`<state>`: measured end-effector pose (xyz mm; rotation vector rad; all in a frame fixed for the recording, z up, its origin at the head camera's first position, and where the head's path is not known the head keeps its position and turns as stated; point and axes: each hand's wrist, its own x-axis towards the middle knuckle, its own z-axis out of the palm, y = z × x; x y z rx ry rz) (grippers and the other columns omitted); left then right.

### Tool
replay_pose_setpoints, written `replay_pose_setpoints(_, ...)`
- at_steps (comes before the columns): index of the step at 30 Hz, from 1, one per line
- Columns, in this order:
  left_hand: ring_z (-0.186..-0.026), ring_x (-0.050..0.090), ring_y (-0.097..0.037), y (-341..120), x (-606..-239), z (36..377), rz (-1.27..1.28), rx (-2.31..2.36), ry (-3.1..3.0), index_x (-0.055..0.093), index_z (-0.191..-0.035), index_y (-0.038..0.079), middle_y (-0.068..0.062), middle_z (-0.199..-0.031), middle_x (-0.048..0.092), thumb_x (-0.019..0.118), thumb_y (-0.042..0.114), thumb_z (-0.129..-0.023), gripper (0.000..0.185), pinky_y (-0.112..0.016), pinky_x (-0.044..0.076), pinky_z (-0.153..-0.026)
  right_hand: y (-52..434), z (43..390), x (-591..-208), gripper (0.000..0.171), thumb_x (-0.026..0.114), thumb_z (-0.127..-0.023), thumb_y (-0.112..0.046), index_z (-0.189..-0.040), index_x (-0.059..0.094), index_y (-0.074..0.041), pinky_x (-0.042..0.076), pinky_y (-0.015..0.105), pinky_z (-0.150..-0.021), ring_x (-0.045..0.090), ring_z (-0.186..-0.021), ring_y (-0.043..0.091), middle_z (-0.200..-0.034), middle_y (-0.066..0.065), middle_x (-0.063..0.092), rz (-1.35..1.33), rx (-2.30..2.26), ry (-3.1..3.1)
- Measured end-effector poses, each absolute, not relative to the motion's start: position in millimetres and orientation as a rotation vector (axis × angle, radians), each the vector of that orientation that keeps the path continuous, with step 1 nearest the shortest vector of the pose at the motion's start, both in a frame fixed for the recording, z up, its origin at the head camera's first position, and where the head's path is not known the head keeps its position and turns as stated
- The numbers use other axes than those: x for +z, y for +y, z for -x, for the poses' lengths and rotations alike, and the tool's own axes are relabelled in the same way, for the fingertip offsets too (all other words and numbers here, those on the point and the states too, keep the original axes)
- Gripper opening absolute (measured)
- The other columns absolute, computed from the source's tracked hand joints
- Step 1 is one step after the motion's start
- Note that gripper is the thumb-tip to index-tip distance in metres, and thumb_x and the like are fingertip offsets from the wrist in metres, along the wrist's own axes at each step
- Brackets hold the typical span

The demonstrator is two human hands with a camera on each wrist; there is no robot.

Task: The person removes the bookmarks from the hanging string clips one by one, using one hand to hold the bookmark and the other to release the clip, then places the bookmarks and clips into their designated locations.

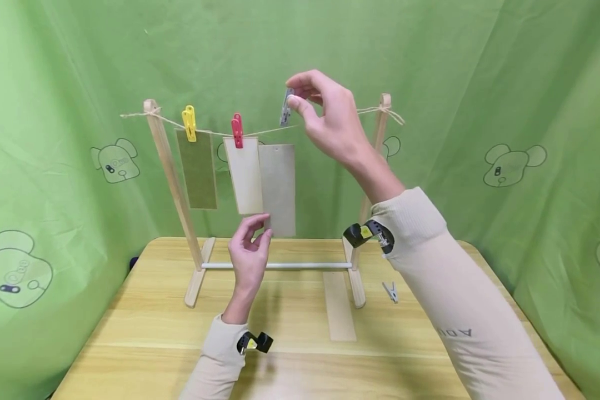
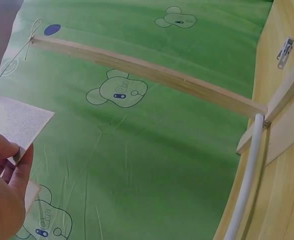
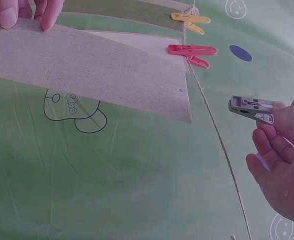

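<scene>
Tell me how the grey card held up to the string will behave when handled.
The grey card probably stays fairly stiff: the left hand pinches only its bottom corner, yet it stands flat and upright. It looks thin, so likely light. With no peg on it yet, it would probably drop if let go; the right hand holds the grey peg.

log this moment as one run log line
left hand: pinches grey card at bottom edge | right hand: pinches grey clip at string | grey card: not yet clipped | green card: yellow clip | beige card: red clip
</scene>
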<state>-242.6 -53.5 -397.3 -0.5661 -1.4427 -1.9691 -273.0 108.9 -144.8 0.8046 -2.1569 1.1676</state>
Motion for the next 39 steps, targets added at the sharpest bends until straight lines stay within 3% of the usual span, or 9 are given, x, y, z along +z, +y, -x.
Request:
replay_pose_setpoints(18, -0.107, 0.064, -0.025, -56, -402, 235, 0.601, -1.963, -1.499, 0.062, -0.117, -0.016, -0.03, -0.117, 0.062, 0.062, -0.027, -0.082, 0.037, -0.034, 0.062, -0.091, 128, 260, -164, 0.029, 0.067, -0.098, -0.002, -0.127, 0.066, 0.003, 0.056, 0.023, -0.098, 0.065, -0.108, 0.016, -0.117, 0.012, 0.07, -0.754, 1.327, -2.081)
replay_pose_setpoints(39, -0.107, 0.063, -0.026, -59, -407, 230, 0.589, -1.955, -1.543, 0.063, -0.118, -0.014, -0.029, -0.117, 0.061, 0.061, -0.028, -0.082, 0.039, -0.034, 0.062, -0.09, 150, 250, -192, 0.028, 0.069, -0.096, 0.001, -0.123, 0.066, 0.006, 0.059, 0.028, -0.095, 0.068, -0.104, 0.019, -0.116, 0.016, 0.068, -0.724, 1.459, -1.985)
